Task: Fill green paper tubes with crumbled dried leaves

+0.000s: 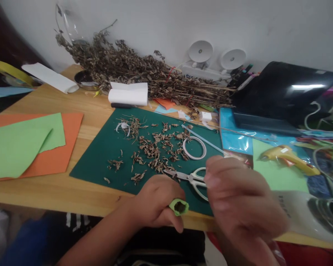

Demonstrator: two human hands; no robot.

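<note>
1. Wooden table (97, 103), pushed up against a white wall; carries the whole setup.
2. Bundle of dried plants (144, 70) along the wall side, stems pointing right, red ties around it.
3. Green mat (97, 159), flat on the wood, in front of the bundle; partly covered by both hands in this view.
4. Orange sheet (72, 129) at left, light-green sheet (16, 144) on top with an edge curling up.
5. White container (299, 214) at right edge, round metal-rimmed end facing right.
6. Yellow glue gun (291, 157) on another light-green sheet, right of the mat.
7. Right hand (244, 199): raised close to camera, fingers curled in, overlapping the scissors handle in view. Cannot tell about anything in its grip.
8. Left hand (163, 199): at the near edge of the mat, fingers wrapped around the paper tube, thumb alongside.
9. Scissors (192, 178) on the mat, blades pointing left at the leaf bits.
10. White tape ring (195, 158), flat on the mat just beyond the scissors.
11. Green paper tube (174, 206): in left hand, open end toward camera, dark inside.
12. Dried leaf bits (155, 151), scattered mid-mat; thin stem pieces (134, 127) heaped at the far left.
</note>
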